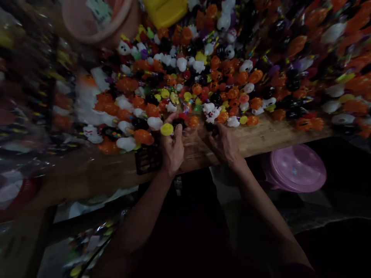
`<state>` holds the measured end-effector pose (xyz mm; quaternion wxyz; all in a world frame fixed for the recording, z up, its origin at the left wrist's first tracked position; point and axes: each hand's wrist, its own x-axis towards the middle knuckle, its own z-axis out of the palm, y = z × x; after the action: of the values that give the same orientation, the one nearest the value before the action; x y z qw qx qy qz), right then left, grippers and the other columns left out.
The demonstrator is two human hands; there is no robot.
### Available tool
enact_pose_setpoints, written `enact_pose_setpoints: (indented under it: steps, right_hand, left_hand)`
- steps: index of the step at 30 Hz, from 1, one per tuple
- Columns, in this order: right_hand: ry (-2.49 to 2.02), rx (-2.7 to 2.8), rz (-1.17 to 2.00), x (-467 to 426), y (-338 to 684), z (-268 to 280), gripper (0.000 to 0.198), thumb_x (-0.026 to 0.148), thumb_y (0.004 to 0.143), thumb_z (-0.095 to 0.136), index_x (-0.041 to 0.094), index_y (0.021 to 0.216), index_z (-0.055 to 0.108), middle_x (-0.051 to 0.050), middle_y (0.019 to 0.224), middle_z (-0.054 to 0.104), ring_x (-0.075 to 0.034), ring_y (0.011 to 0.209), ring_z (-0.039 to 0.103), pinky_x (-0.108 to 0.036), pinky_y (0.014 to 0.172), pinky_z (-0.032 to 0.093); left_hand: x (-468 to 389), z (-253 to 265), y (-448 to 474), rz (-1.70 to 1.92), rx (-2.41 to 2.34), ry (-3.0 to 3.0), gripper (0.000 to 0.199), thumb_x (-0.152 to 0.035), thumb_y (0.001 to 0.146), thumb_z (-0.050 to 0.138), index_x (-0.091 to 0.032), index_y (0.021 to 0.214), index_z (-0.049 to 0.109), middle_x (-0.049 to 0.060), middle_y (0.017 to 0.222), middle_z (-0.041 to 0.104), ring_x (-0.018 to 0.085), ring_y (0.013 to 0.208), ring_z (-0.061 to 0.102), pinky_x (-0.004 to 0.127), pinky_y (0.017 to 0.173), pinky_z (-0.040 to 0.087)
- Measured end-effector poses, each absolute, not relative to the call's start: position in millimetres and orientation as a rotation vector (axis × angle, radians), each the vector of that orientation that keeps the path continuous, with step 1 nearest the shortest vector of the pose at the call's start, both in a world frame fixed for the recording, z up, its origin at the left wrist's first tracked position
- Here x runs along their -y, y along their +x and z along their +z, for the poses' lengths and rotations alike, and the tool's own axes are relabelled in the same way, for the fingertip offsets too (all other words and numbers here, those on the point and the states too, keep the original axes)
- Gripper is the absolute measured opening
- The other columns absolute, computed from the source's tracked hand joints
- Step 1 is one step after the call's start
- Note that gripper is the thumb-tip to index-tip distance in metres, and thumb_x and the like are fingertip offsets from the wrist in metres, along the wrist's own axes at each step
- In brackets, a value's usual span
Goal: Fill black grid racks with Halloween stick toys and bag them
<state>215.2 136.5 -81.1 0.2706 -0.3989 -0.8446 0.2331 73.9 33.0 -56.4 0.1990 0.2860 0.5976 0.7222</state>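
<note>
My left hand [173, 148] is closed at the table's front edge, thumb up, around small plastic toys. A yellow round piece [167, 129] shows at its palm side, and a dark toy [179, 122] sits by the thumb tip. My right hand [224, 143] is curled over the wood to the right, its fingers closed at a small black piece [210, 126] whose kind is too dark to make out. Just beyond it lie a white toy figure with red marks [213, 112] and an orange toy [194, 122].
Heaped orange, white, black and yellow toys [232, 92] cover much of the wooden table [261, 131]. A pink tub [100, 36] and yellow container [166, 13] stand at the back. A black crate [147, 160] is left of my hands; a pink plastic stool [298, 168] is below right.
</note>
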Motion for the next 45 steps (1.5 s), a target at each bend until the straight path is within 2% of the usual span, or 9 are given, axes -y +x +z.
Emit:
enact_pose_setpoints:
  steps: [6, 9, 12, 16, 21, 29, 35, 39, 45]
  right_hand:
    - [-0.949, 2.343, 0.504, -121, 212, -91, 0.026, 0.027, 0.097, 0.046, 0.016, 0.11, 0.065, -0.016, 0.109, 0.064, -0.027, 0.096, 0.059, -0.04, 0.082, 0.051]
    - [-0.899, 2.274, 0.368, -121, 211, -78, 0.034, 0.025, 0.1, 0.042, 0.019, 0.127, 0.062, -0.017, 0.127, 0.059, -0.032, 0.119, 0.054, -0.054, 0.102, 0.046]
    - [-0.788, 2.346, 0.281, -112, 213, -62, 0.04, 0.028, 0.101, 0.047, 0.025, 0.139, 0.056, -0.013, 0.139, 0.054, -0.035, 0.127, 0.048, -0.061, 0.107, 0.039]
    - [-0.587, 2.534, 0.275, -99, 209, -58, 0.037, 0.03, 0.1, 0.055, 0.028, 0.137, 0.058, -0.01, 0.136, 0.058, -0.033, 0.122, 0.049, -0.055, 0.104, 0.04]
    - [-0.594, 2.501, 0.383, -104, 210, -65, 0.027, 0.027, 0.105, 0.045, 0.021, 0.121, 0.065, -0.012, 0.113, 0.065, -0.028, 0.106, 0.054, -0.045, 0.094, 0.045]
    - [-0.614, 2.347, 0.96, -91, 234, -59, 0.02, 0.032, 0.104, 0.047, 0.02, 0.094, 0.059, -0.003, 0.081, 0.062, -0.017, 0.073, 0.054, -0.031, 0.071, 0.041]
    - [-0.582, 2.131, 1.473, -72, 231, -55, 0.032, 0.048, 0.103, 0.049, 0.02, 0.092, 0.061, -0.002, 0.085, 0.064, -0.015, 0.078, 0.058, -0.028, 0.074, 0.044]
    - [-0.684, 2.035, 1.389, -70, 230, -58, 0.026, 0.047, 0.098, 0.059, 0.021, 0.097, 0.063, -0.003, 0.09, 0.067, -0.016, 0.081, 0.06, -0.03, 0.075, 0.046]
    - [-0.798, 2.047, 1.046, -74, 229, -62, 0.013, 0.033, 0.091, 0.066, 0.021, 0.093, 0.06, -0.001, 0.084, 0.065, -0.015, 0.071, 0.055, -0.03, 0.068, 0.046]
  left_hand:
    - [0, -56, 79, 1.926, -1.204, 0.453, 0.045, -0.056, 0.072, 0.089, -0.026, 0.101, 0.075, 0.004, 0.105, 0.072, 0.015, 0.077, 0.071, 0.026, 0.067, 0.059]
    - [12, -58, 76, 1.894, -1.228, 0.452, 0.045, -0.059, 0.072, 0.087, -0.026, 0.101, 0.075, 0.005, 0.101, 0.074, 0.016, 0.072, 0.07, 0.025, 0.059, 0.058]
    - [18, -61, 75, 1.848, -1.296, 0.479, 0.047, -0.063, 0.079, 0.08, -0.024, 0.105, 0.073, 0.005, 0.095, 0.075, 0.017, 0.069, 0.071, 0.026, 0.055, 0.057]
    - [15, -60, 78, 1.721, -1.441, 0.529, 0.055, -0.071, 0.081, 0.073, -0.019, 0.098, 0.071, 0.008, 0.088, 0.076, 0.022, 0.071, 0.075, 0.029, 0.056, 0.06]
    - [13, -50, 76, 1.556, -1.51, 0.587, 0.068, -0.077, 0.085, 0.062, -0.016, 0.116, 0.065, 0.009, 0.085, 0.076, 0.02, 0.061, 0.073, 0.026, 0.049, 0.057]
    - [15, -47, 73, 1.614, -1.464, 0.806, 0.071, -0.071, 0.078, 0.075, -0.019, 0.126, 0.065, 0.012, 0.117, 0.073, 0.013, 0.057, 0.067, 0.022, 0.044, 0.048]
    - [13, -32, 78, 1.519, -1.345, 0.95, 0.068, -0.063, 0.086, 0.072, -0.021, 0.139, 0.062, 0.006, 0.09, 0.074, 0.009, 0.051, 0.057, 0.02, 0.044, 0.043]
    - [20, -30, 76, 1.55, -1.349, 0.932, 0.069, -0.06, 0.087, 0.072, -0.022, 0.144, 0.058, 0.007, 0.101, 0.075, 0.007, 0.053, 0.058, 0.019, 0.046, 0.046]
    - [31, -35, 76, 1.592, -1.447, 0.733, 0.077, -0.064, 0.083, 0.075, -0.019, 0.142, 0.059, 0.007, 0.093, 0.075, 0.008, 0.048, 0.058, 0.02, 0.043, 0.046]
